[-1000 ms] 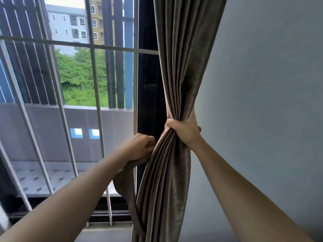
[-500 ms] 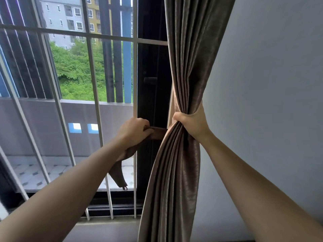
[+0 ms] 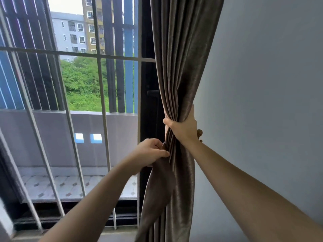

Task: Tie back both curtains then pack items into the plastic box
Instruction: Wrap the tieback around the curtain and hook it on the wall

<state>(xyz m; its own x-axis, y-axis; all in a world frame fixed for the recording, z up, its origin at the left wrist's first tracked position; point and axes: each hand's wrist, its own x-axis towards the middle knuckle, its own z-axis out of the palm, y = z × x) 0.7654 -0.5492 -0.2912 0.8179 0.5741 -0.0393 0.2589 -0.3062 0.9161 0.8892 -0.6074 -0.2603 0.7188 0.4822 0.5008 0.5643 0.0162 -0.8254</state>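
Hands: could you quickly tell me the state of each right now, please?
Left hand: closed, pinching the tieback.
Right hand: closed round the curtain.

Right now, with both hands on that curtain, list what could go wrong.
1. Only the right hand grips the gathered curtain; if that grip eases, the folds may spread across the window.
2. The tie-back strip hangs loose below the left hand and does not appear to circle the bundle; it could slip free before fastening.
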